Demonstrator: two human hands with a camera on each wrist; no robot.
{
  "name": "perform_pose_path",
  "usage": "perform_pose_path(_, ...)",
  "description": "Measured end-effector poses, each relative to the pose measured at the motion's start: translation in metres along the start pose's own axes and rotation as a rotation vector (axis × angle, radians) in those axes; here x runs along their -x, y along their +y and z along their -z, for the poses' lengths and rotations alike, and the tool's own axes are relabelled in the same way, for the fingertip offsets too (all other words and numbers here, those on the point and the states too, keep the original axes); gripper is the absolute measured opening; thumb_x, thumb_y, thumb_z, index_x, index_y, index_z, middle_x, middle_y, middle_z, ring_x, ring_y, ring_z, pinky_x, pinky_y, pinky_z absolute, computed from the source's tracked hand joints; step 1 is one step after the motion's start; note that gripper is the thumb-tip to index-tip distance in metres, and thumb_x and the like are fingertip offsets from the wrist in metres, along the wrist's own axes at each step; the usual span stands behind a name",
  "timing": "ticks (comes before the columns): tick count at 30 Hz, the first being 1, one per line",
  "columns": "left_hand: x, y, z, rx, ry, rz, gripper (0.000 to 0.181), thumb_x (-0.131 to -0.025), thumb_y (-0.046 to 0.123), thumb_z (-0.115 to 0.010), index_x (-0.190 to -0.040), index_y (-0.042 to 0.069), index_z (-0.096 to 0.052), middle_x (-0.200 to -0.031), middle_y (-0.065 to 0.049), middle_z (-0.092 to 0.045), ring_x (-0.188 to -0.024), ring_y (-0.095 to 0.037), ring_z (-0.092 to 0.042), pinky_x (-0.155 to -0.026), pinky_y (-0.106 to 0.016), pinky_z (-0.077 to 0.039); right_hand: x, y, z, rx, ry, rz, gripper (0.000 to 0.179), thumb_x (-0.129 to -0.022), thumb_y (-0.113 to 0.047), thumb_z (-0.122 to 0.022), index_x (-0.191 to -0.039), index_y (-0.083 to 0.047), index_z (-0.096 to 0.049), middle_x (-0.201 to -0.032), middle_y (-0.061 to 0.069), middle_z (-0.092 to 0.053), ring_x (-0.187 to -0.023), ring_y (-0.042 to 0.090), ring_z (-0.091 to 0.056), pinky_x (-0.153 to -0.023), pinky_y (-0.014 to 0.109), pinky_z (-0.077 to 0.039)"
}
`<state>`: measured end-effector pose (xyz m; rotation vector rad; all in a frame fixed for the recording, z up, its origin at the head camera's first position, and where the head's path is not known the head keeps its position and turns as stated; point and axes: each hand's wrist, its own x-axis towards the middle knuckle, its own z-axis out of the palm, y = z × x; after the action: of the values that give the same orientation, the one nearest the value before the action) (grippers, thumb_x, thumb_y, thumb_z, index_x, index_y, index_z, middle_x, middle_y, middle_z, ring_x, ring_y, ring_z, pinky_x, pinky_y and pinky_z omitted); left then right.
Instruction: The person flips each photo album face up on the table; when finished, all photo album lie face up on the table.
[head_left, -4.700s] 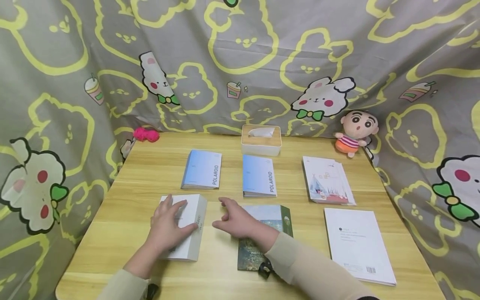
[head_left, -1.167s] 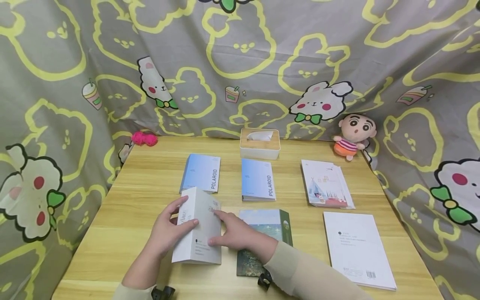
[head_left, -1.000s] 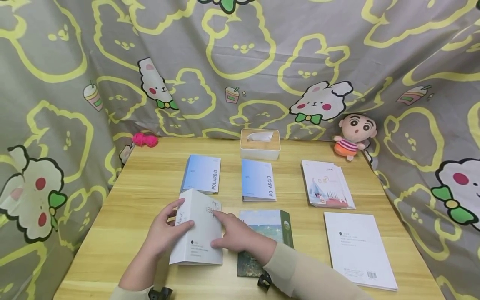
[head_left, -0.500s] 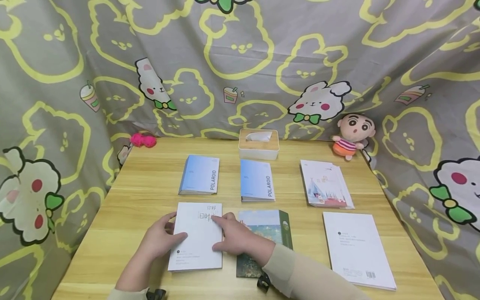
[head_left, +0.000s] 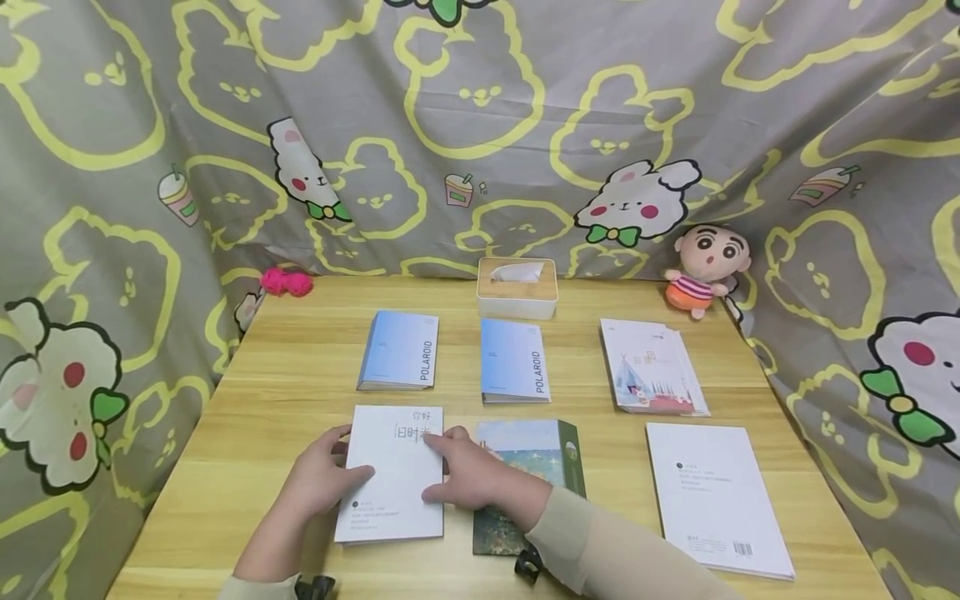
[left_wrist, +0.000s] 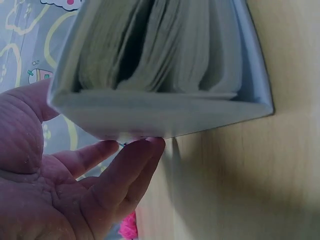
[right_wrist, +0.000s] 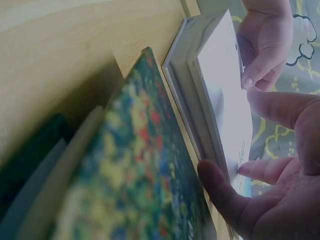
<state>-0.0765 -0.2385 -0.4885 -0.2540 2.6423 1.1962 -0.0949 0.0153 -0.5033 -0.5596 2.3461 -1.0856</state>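
A thick white photo album (head_left: 397,475) lies flat at the front left, its titled cover facing up. My left hand (head_left: 318,475) holds its left side, thumb on the cover and fingers against the spine; the left wrist view shows these fingers (left_wrist: 137,165) at the spine and bundled pages above it. On the other side my right hand (head_left: 472,471) grips the album's right edge. In the right wrist view its thumb and a finger rest on the cover, and another finger (right_wrist: 215,185) is at the page side. My right wrist passes over a green painted-cover photo album (head_left: 517,442).
Behind stand two blue POLAROID albums (head_left: 401,346) (head_left: 513,354) and a tissue box (head_left: 517,298). To the right lie a small stack of illustrated albums (head_left: 648,367) and a white album (head_left: 716,517). A plush doll (head_left: 705,267) and a pink item (head_left: 287,282) sit at the back corners.
The white album, which lay with its spine to the right, was tipped up and turned over onto its back, spine now left. My right hand came onto it; both hands stayed nearly still lately.
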Motion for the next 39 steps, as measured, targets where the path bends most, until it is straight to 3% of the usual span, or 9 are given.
perform_pose_path(7, 0.0, 0.002, 0.0, -0.03, 0.021, -0.012, 0.087, -0.086, 0.011, -0.085, -0.157, -0.01, -0.039, -0.141, -0.037, -0.054, -0.124, -0.055, -0.059, -0.099, -0.06, -0.055, 0.003, 0.007, 0.008, -0.124, 0.006, 0.028, 0.083, -0.092, -0.019, -0.084, -0.16, 0.0, -0.041, -0.143, 0.019, -0.05, -0.093, 0.012, -0.06, -0.077, 0.027, -0.053)
perform_pose_path(11, 0.004, 0.014, -0.003, -0.061, 0.142, -0.036, 0.089, -0.089, 0.015, -0.084, -0.16, -0.006, -0.035, -0.156, -0.036, -0.036, -0.135, -0.055, -0.048, -0.111, -0.066, -0.042, 0.014, 0.019, 0.028, -0.24, 0.048, 0.053, 0.082, -0.095, -0.022, -0.081, -0.16, 0.003, -0.039, -0.149, 0.026, -0.051, -0.107, 0.022, -0.065, -0.087, 0.031, -0.058)
perform_pose_path(14, 0.005, 0.032, -0.015, -0.029, 0.272, -0.128, 0.08, -0.09, 0.012, -0.084, -0.157, -0.001, -0.043, -0.158, -0.03, -0.034, -0.137, -0.053, -0.045, -0.115, -0.065, -0.039, 0.026, 0.033, 0.05, -0.323, 0.119, 0.097, 0.077, -0.096, -0.018, -0.079, -0.157, 0.007, -0.039, -0.148, 0.03, -0.052, -0.113, 0.033, -0.066, -0.093, 0.036, -0.06)
perform_pose_path(16, 0.005, 0.046, -0.031, -0.005, 0.301, -0.221, 0.074, -0.088, 0.01, -0.085, -0.153, 0.001, -0.049, -0.154, -0.026, -0.04, -0.134, -0.049, -0.049, -0.113, -0.064, -0.042, 0.038, 0.043, 0.064, -0.364, 0.171, 0.118, 0.072, -0.098, -0.013, -0.076, -0.156, 0.01, -0.039, -0.146, 0.033, -0.051, -0.115, 0.04, -0.064, -0.093, 0.037, -0.06)
perform_pose_path(18, 0.007, 0.059, -0.051, 0.009, 0.266, -0.309, 0.074, -0.086, 0.009, -0.087, -0.151, 0.002, -0.052, -0.152, -0.024, -0.044, -0.13, -0.047, -0.053, -0.11, -0.061, -0.047, 0.05, 0.052, 0.075, -0.392, 0.228, 0.117, 0.068, -0.099, -0.009, -0.075, -0.154, 0.011, -0.04, -0.146, 0.035, -0.049, -0.118, 0.045, -0.062, -0.092, 0.037, -0.061)
perform_pose_path(21, 0.012, 0.075, -0.083, -0.004, 0.149, -0.396, 0.079, -0.085, 0.012, -0.088, -0.154, 0.004, -0.05, -0.151, -0.024, -0.046, -0.127, -0.046, -0.057, -0.106, -0.06, -0.051, 0.067, 0.062, 0.086, -0.374, 0.329, 0.08, 0.065, -0.099, -0.008, -0.074, -0.154, 0.009, -0.043, -0.147, 0.033, -0.05, -0.121, 0.047, -0.06, -0.092, 0.038, -0.06)
perform_pose_path(26, 0.016, 0.084, -0.119, -0.006, -0.056, -0.412, 0.092, -0.084, 0.023, -0.09, -0.16, 0.004, -0.041, -0.156, -0.03, -0.041, -0.134, -0.051, -0.051, -0.106, -0.067, -0.048, 0.091, 0.074, 0.091, -0.278, 0.461, -0.017, 0.067, -0.097, -0.011, -0.079, -0.154, 0.003, -0.046, -0.15, 0.027, -0.051, -0.126, 0.044, -0.057, -0.098, 0.051, -0.057)
perform_pose_path(31, 0.017, 0.085, -0.13, 0.041, -0.188, -0.365, 0.097, -0.082, 0.033, -0.09, -0.158, -0.002, -0.041, -0.158, -0.034, -0.039, -0.139, -0.055, -0.045, -0.11, -0.071, -0.041, 0.108, 0.086, 0.085, -0.178, 0.465, -0.127, 0.079, -0.088, -0.014, -0.088, -0.153, 0.005, -0.047, -0.147, 0.028, -0.05, -0.124, 0.044, -0.059, -0.095, 0.052, -0.058)
perform_pose_path(39, 0.016, 0.087, -0.137, 0.063, -0.252, -0.372, 0.093, -0.084, 0.032, -0.088, -0.156, -0.005, -0.043, -0.145, -0.025, -0.058, -0.139, -0.049, -0.049, -0.112, -0.067, -0.042, 0.114, 0.101, 0.081, -0.084, 0.439, -0.22, 0.087, -0.085, -0.024, -0.091, -0.153, 0.007, -0.046, -0.142, 0.028, -0.054, -0.115, 0.035, -0.06, -0.093, 0.051, -0.055)
